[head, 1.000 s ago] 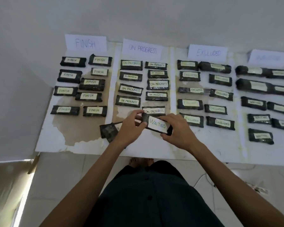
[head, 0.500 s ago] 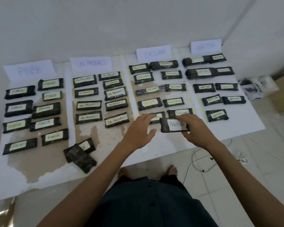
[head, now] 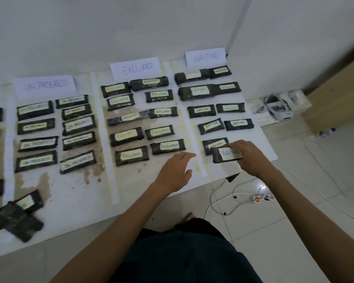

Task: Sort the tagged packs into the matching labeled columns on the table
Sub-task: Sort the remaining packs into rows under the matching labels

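My right hand (head: 250,158) grips a dark pack tagged WAITING (head: 226,155), held low over the near end of the WAITING column, partly covering another WAITING pack (head: 213,142). The WAITING header card (head: 205,57) stands at the far end of that column. My left hand (head: 176,172) hovers open and empty over the white strip between the EXCLUDED and WAITING columns. A small pile of unsorted dark packs (head: 18,215) lies at the table's near left.
Columns headed EXCLUDED (head: 135,68) and ON PROGRESS (head: 44,85) hold rows of tagged packs. The white table (head: 80,201) ends just right of the WAITING column. On the floor lie a power strip with cables (head: 258,199) and a white headset (head: 278,108).
My right hand has carried the WAITING pack rightward from the EXCLUDED column to the WAITING column. The left hand let go of it and trails behind, open. The view has swung right.
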{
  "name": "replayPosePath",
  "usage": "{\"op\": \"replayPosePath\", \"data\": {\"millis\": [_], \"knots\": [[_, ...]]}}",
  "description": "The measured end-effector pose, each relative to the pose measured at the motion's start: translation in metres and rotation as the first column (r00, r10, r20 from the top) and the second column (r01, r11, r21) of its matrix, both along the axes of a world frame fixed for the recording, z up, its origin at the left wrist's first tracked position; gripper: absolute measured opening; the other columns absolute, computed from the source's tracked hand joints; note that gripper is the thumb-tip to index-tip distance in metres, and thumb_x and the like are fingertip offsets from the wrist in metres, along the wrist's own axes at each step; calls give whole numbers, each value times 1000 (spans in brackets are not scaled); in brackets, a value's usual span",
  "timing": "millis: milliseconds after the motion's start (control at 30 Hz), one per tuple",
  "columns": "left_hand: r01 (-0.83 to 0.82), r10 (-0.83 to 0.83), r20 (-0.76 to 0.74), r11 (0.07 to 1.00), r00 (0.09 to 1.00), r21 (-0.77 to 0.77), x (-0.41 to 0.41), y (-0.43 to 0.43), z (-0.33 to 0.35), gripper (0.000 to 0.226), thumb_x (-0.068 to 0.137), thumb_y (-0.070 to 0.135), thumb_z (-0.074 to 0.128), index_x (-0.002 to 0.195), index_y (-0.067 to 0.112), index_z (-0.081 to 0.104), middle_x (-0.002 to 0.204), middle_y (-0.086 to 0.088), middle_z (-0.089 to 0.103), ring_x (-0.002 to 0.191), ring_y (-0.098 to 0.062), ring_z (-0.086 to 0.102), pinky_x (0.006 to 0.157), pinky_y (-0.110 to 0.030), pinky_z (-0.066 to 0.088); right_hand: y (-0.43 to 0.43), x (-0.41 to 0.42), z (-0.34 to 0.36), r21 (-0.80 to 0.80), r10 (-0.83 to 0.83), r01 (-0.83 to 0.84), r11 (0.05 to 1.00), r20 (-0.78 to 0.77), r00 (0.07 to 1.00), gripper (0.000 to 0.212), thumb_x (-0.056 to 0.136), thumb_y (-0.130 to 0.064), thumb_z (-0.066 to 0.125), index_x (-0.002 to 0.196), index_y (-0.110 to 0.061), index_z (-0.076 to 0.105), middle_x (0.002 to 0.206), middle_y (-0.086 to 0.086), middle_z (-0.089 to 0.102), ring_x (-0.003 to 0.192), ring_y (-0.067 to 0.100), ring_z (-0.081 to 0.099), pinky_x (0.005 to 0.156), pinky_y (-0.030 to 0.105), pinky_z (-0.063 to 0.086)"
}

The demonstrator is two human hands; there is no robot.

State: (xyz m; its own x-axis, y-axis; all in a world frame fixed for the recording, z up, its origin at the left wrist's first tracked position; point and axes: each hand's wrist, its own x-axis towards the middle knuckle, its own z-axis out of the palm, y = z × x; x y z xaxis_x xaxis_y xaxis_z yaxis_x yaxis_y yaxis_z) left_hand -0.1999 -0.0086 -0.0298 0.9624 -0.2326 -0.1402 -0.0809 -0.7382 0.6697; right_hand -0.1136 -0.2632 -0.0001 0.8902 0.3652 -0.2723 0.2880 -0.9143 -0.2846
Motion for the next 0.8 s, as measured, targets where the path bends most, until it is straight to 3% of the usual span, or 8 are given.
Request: {"op": "replayPosePath", "data": {"millis": [200,433,600,733,800], "knots": [[-15,15,-5,999,1000,50,23,-64,-40,51,89,15,51,138,19,38,142,-1,42,127,-21,40,101,-37,38,-66,50,-33,-65,-27,27,998,-5,1000,56,73,12,59,126,-4,54,124,16,56,114,35,49,97,45,43],[-82,75,48,983,996,166,29,-101,-83,53,84,11,50,136,14,42,146,-9,36,136,-28,27,107,-39,30,-94,91,-64,-87,15,-16,996,-9,1000,54,76,10,58,128,-6,52,129,15,54,116,35,47,98,43,40],[-128,109,112,976,988,176,23,-103,-95,48,81,12,52,129,10,50,143,-14,39,130,-31,36,102,-41,35,-99,96,-79,-84,47,-48,995,-22,999,57,75,7,62,129,-8,51,126,15,54,113,35,48,96,44,42],[-149,127,139,975,982,163,19,-94,-91,50,82,13,53,131,13,48,141,-12,41,129,-28,37,102,-39,36,-88,88,-69,-161,77,-76,984,1,997,70,76,-10,70,139,-14,39,138,15,43,122,34,43,100,45,36],[-180,153,168,971,974,159,15,-85,-83,48,82,12,54,130,13,50,137,-11,45,126,-28,41,99,-39,39,-71,78,-59,-105,104,-101,989,22,994,71,77,-17,71,140,-15,38,140,14,41,124,33,42,103,46,35]]}}
